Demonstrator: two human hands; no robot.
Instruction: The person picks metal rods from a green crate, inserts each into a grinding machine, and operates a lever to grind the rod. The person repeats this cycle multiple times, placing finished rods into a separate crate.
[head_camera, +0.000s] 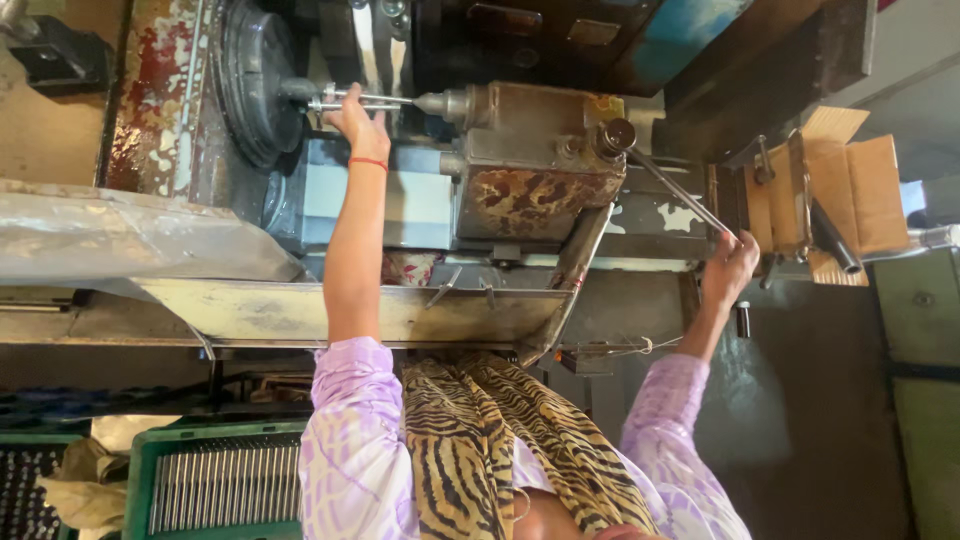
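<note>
My left hand (357, 122) reaches up to a thin metal rod (372, 99) and grips it. The rod lies between the dark round chuck (250, 80) and the pointed tip of the rusty tailstock (530, 160). A red thread circles that wrist. My right hand (730, 265) is closed around the end of a long steel lever (678, 190) that runs from a round knob on the tailstock. Both arms wear pale purple patterned sleeves, and a tiger-striped scarf (500, 440) hangs between them.
A green crate (140, 470) filled with several thin metal rods sits at lower left beside a dark crate (30, 480). A worn metal tray (300, 312) runs under the machine bed. An open cardboard box (850, 190) stands at right.
</note>
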